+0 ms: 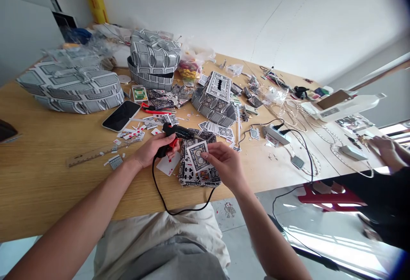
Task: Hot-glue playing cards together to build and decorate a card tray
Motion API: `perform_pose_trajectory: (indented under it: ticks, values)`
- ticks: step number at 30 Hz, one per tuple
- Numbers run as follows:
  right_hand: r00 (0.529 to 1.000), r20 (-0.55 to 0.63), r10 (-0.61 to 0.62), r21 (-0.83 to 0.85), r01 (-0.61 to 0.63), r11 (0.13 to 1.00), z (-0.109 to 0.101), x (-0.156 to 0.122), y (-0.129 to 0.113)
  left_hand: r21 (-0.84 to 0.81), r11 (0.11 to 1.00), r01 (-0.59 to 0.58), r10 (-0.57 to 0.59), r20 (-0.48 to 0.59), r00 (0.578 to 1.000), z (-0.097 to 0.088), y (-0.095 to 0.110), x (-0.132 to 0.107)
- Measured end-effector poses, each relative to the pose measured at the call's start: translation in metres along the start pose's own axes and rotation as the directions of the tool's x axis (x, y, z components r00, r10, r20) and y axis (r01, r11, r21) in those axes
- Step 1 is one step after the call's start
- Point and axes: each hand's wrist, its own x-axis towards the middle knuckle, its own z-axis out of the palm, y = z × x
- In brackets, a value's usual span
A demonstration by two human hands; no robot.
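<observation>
My left hand is wrapped round the grip of a black and red glue gun, its nozzle pointing right. Between thumb and fingers, my right hand pinches a playing card, patterned back facing up. The nozzle is close to the card's upper edge; whether they touch I cannot tell. Below the card sits a box made of playing cards, with clubs and a face card showing, partly covered by the card. The gun's black cord loops down past the table edge. A loose card lies left of the box.
Behind are a card-built box with a slot and woven grey baskets. A phone, a ruler and card scraps lie left. At right are a power strip, white rope and another person's hands.
</observation>
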Motion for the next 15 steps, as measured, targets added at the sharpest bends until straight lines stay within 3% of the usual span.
perform_pose_trajectory:
  ticks: [15]
  values:
    - [1.0, -0.001, 0.0, -0.037, 0.0, 0.999, 0.0004, 0.0004, -0.0025, -0.009, 1.0, 0.012, -0.012, 0.019, 1.0, 0.0003, -0.001, 0.0003]
